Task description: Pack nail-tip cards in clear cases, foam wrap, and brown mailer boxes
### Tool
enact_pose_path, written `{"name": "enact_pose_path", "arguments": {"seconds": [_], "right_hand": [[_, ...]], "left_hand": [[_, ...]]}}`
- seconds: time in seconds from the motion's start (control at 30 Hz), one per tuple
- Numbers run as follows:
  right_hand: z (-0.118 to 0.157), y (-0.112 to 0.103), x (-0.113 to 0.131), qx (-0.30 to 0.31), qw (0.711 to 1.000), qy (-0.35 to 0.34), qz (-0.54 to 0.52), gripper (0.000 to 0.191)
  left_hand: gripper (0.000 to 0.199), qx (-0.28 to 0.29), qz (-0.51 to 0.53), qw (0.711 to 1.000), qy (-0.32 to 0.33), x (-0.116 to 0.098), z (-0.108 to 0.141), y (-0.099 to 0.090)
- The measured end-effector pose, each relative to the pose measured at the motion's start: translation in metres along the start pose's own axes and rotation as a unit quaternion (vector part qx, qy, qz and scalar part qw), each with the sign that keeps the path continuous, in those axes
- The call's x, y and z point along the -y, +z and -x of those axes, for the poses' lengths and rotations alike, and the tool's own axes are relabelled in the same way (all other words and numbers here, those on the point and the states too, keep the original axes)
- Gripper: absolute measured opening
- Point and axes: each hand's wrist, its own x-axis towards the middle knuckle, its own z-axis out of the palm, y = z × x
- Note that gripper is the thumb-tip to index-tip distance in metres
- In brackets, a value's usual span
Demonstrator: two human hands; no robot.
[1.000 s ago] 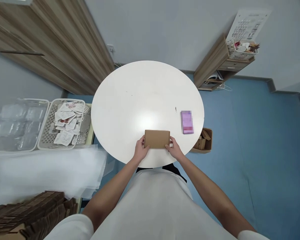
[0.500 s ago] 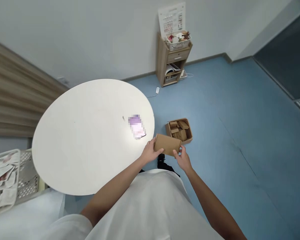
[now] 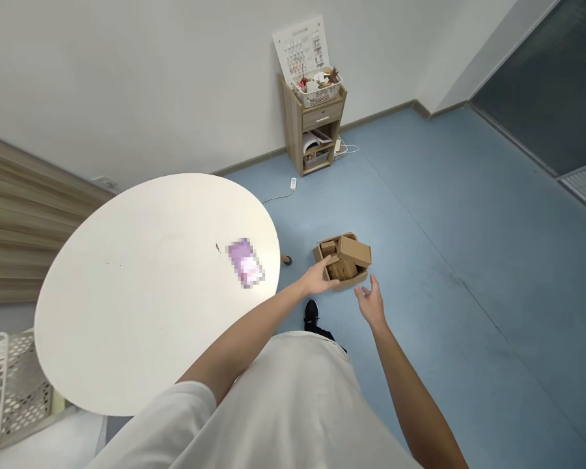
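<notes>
A flat brown cardboard box lies tilted on top of other small boxes in an open carton on the floor. My left hand is open, fingers apart, over the carton's left side as seen from above. To the carton's lower right, my right hand is open too, holding nothing. Neither hand grips the flat box.
A white round table with a blurred purple item stands on the left. Against the wall is a small wooden cabinet with a basket. A shoe shows near the carton.
The flat box was held between both hands; it has been let go and now rests on the carton's contents. Both hands have opened and moved apart, and the view has shifted.
</notes>
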Motion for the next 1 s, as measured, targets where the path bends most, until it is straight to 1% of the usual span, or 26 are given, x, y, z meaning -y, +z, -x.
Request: {"name": "enact_pose_path", "arguments": {"seconds": [0.03, 0.13, 0.17, 0.23, 0.33, 0.43, 0.53, 0.63, 0.73, 0.83, 0.9, 0.93, 1.0], "right_hand": [[0.008, 0.007, -0.003, 0.014, 1.0, -0.002, -0.003, 0.075], [0.036, 0.033, -0.003, 0.047, 0.998, -0.027, 0.012, 0.066], [0.045, 0.043, 0.0, 0.059, 0.997, -0.04, 0.017, 0.062], [0.062, 0.066, 0.011, 0.093, 0.993, -0.073, 0.023, 0.055], [0.083, 0.107, 0.038, 0.168, 0.975, -0.139, 0.035, 0.049], [0.102, 0.156, 0.073, 0.253, 0.944, -0.203, 0.054, 0.045], [0.129, 0.21, 0.11, 0.327, 0.909, -0.248, 0.068, 0.041], [0.166, 0.262, 0.14, 0.407, 0.866, -0.276, 0.084, 0.037], [0.206, 0.301, 0.162, 0.491, 0.807, -0.307, 0.115, 0.033], [0.235, 0.326, 0.175, 0.566, 0.733, -0.343, 0.156, 0.031], [0.246, 0.34, 0.178, 0.602, 0.687, -0.369, 0.17, 0.03], [0.249, 0.347, 0.178, 0.615, 0.67, -0.379, 0.172, 0.029], [0.252, 0.36, 0.176, 0.632, 0.646, -0.391, 0.176, 0.029]], "left_hand": [[0.077, 0.012, -0.007, 1.0, 0.0, 0.008, 0.013, -0.003], [0.062, 0.048, -0.008, 0.997, -0.055, 0.034, 0.064, -0.02], [0.058, 0.038, -0.004, 0.997, -0.066, 0.042, 0.084, -0.028], [0.053, -0.022, 0.009, 0.996, -0.082, 0.057, 0.125, -0.046], [0.048, -0.126, 0.026, 0.986, -0.108, 0.076, 0.187, -0.076], [0.046, -0.221, 0.046, 0.965, -0.134, 0.094, 0.245, -0.102], [0.045, -0.3, 0.067, 0.939, -0.153, 0.112, 0.297, -0.122], [0.045, -0.362, 0.087, 0.913, -0.168, 0.129, 0.346, -0.135], [0.046, -0.416, 0.109, 0.882, -0.194, 0.144, 0.392, -0.14], [0.046, -0.462, 0.144, 0.843, -0.234, 0.158, 0.43, -0.136], [0.048, -0.49, 0.161, 0.811, -0.275, 0.165, 0.45, -0.131], [0.049, -0.5, 0.165, 0.799, -0.291, 0.168, 0.458, -0.127], [0.05, -0.516, 0.169, 0.781, -0.308, 0.171, 0.472, -0.12]]}}
